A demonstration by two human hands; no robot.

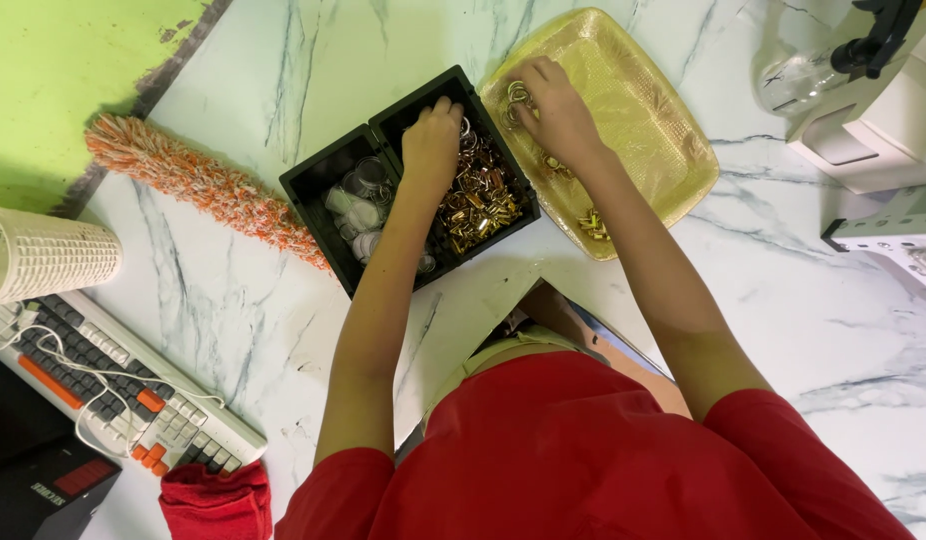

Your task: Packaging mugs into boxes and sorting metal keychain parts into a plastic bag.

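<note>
The fingers point(445, 108) of the left hand point(430, 145) curl down into the right-hand compartment of the black two-compartment box point(323, 180), closed narrowly over the heap of small gold-coloured metal clasps point(480, 200); whether they pinch one piece or several is hidden under the knuckles. The fingers point(523, 112) of the right hand point(558, 115) are bunched at the near-left corner of the yellow textured tray point(653, 110), touching a cluster of silver split rings point(517, 95); they look narrow, holding or pressing on a ring, though the exact grip cannot be told. To do this well, I judge each hand should pick a single piece with fingertip and thumb, not a scoop, since the clasps lie tangled and could drag neighbours out. A few gold pieces point(593, 225) lie loose at the tray's near edge, apart from the rings. The box's left compartment holds clear and whitish small parts point(358, 205). Box and tray touch on the marbled bench point(233, 300), with an orange and white duster point(188, 180) just beside the box, and a keyboard point(113, 385) well apart.
</note>
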